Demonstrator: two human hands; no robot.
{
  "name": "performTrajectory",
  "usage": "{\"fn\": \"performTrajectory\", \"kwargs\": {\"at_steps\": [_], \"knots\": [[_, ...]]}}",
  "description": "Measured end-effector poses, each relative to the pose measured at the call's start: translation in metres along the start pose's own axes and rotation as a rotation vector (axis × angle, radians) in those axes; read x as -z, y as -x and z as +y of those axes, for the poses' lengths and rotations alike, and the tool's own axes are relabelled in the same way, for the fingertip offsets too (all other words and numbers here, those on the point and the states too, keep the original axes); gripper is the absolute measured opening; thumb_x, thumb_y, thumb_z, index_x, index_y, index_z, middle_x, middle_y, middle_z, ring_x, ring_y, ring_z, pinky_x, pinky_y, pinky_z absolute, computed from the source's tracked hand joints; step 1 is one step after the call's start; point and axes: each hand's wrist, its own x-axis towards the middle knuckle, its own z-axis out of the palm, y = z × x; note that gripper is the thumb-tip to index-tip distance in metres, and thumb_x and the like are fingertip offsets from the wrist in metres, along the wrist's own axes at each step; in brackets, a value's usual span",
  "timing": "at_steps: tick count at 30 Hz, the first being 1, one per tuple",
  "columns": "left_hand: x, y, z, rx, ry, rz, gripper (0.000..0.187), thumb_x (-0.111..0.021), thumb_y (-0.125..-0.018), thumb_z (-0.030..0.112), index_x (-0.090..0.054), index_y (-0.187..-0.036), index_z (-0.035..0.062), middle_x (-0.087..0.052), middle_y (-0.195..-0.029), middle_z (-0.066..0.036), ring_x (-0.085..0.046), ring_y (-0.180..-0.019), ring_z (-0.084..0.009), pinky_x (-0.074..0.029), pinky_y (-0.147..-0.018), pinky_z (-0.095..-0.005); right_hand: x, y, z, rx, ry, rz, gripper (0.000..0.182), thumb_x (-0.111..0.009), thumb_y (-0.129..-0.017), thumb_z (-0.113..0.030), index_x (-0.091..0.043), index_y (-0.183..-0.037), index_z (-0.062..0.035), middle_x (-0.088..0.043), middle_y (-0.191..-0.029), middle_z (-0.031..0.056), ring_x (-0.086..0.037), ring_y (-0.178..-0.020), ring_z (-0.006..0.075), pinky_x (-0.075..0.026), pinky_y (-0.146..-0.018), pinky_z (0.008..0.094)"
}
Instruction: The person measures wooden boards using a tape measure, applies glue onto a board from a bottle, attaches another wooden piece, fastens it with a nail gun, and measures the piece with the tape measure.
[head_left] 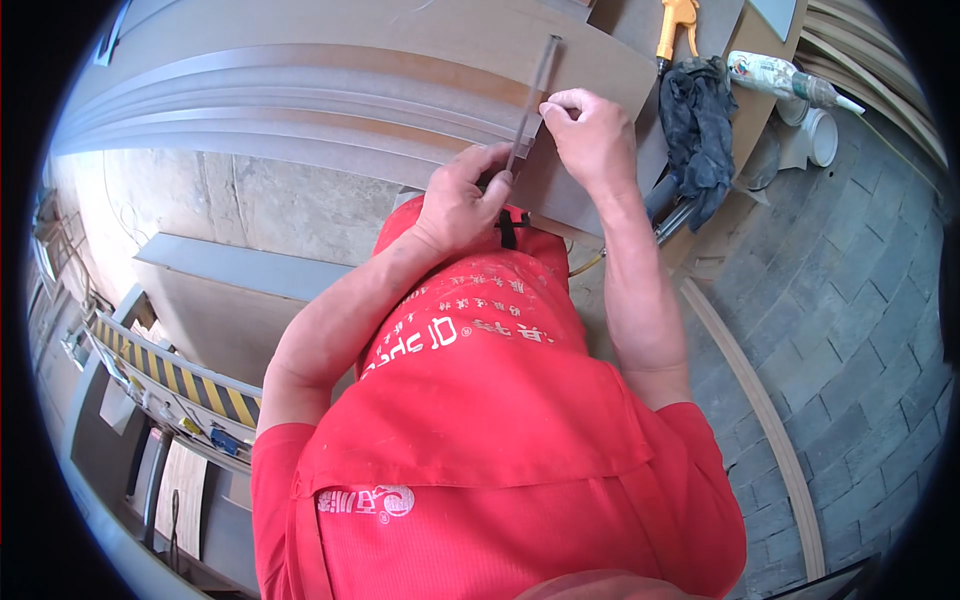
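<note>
A thin, narrow strip stands out from my left hand, whose fingers are closed round its lower end. Its far end points up and slightly right, over a brown board. My right hand is just right of the strip's middle, with thumb and index finger pinched together; what they hold, if anything, is too small to make out. Long stacked panels lie to the left of the strip, their edges near my left hand.
A yellow-handled air gun, a dark crumpled cloth and a white bottle with a nozzle lie at the upper right. A grey panel is at the left. A long wooden strip lies on the floor at right.
</note>
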Motion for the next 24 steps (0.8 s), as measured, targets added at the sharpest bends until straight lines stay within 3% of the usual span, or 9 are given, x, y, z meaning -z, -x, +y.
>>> {"fn": "performTrajectory", "kwargs": {"at_steps": [3,4,8,11,15,16,19,24], "knots": [[0.009,-0.002,-0.003,0.149,0.196,0.033,0.036,-0.072,-0.107,0.014,-0.068,-0.141,0.0016,-0.078,-0.112,-0.008,-0.073,-0.102,-0.0148,-0.06,-0.09,-0.0347,-0.006,0.002,0.007,0.06,0.037,0.023,0.024,-0.079,-0.094,-0.029,-0.084,-0.107,-0.0092,-0.082,-0.099,0.015,-0.079,-0.094,0.034,-0.061,-0.088,0.045],[0.011,-0.003,-0.002,0.192,0.341,0.077,0.047,-0.079,-0.104,0.026,-0.066,-0.143,0.002,-0.076,-0.099,-0.008,-0.069,-0.088,-0.011,-0.057,-0.082,-0.0308,-0.008,0.002,0.009,0.085,0.053,0.035,0.022,-0.08,-0.093,-0.027,-0.083,-0.107,-0.0095,-0.081,-0.102,0.0141,-0.079,-0.095,0.0333,-0.061,-0.089,0.0449],[0.034,-0.013,0.002,0.107,0.279,0.256,0.062,-0.08,-0.104,0.03,-0.056,-0.152,-0.0007,-0.067,-0.087,-0.001,-0.062,-0.078,-0.0099,-0.054,-0.072,-0.0295,-0.01,0.005,0.011,0.153,0.104,0.061,0.02,-0.081,-0.091,-0.022,-0.081,-0.107,-0.0097,-0.079,-0.103,0.012,-0.077,-0.097,0.0329,-0.061,-0.088,0.0453],[0.056,-0.018,0.026,0.127,0.072,0.237,0.057,-0.076,-0.108,0.029,-0.054,-0.153,0.0009,-0.066,-0.096,-0.001,-0.06,-0.082,-0.0069,-0.052,-0.072,-0.0262,-0.013,0.006,0.016,0.19,0.089,0.086,0.02,-0.081,-0.091,-0.021,-0.081,-0.107,-0.0098,-0.078,-0.102,0.0118,-0.077,-0.096,0.0337,-0.06,-0.087,0.0457],[0.076,-0.034,0.022,-0.171,-0.589,0.191,0.047,-0.082,-0.1,0.025,-0.068,-0.141,0.0081,-0.067,-0.092,-0.005,-0.064,-0.072,-0.0191,-0.056,-0.066,-0.0339,-0.013,0.008,0.018,0.214,0.132,0.093,0.022,-0.082,-0.091,-0.022,-0.081,-0.109,-0.0095,-0.078,-0.103,0.0123,-0.076,-0.096,0.0343,-0.06,-0.087,0.0466],[0.079,-0.038,0.016,-0.243,-0.629,0.194,0.041,-0.084,-0.096,0.024,-0.073,-0.134,0.0127,-0.068,-0.094,-0.008,-0.067,-0.074,-0.0279,-0.057,-0.065,-0.0398,-0.013,0.009,0.019,0.219,0.156,0.094,0.023,-0.083,-0.091,-0.023,-0.08,-0.109,-0.0092,-0.077,-0.104,0.0125,-0.076,-0.096,0.0344,-0.06,-0.087,0.0468],[0.089,-0.047,0.005,-0.28,-0.71,0.132,0.039,-0.083,-0.096,0.025,-0.074,-0.132,0.0162,-0.07,-0.098,-0.006,-0.07,-0.079,-0.0273,-0.056,-0.067,-0.0406,-0.016,0.014,0.019,0.209,0.116,0.111,0.026,-0.083,-0.091,-0.025,-0.079,-0.11,-0.0077,-0.077,-0.105,0.0131,-0.076,-0.096,0.0353,-0.06,-0.086,0.0469],[0.09,-0.06,0.019,-0.416,-0.912,0.123,0.036,-0.083,-0.094,0.026,-0.076,-0.129,0.0212,-0.072,-0.112,-0.001,-0.07,-0.106,-0.0257,-0.053,-0.091,-0.0427,-0.023,0.021,0.017,0.203,0.131,0.19,0.028,-0.084,-0.092,-0.026,-0.079,-0.11,-0.005,-0.076,-0.102,0.0146,-0.076,-0.093,0.0361,-0.06,-0.084,0.0474]]}}
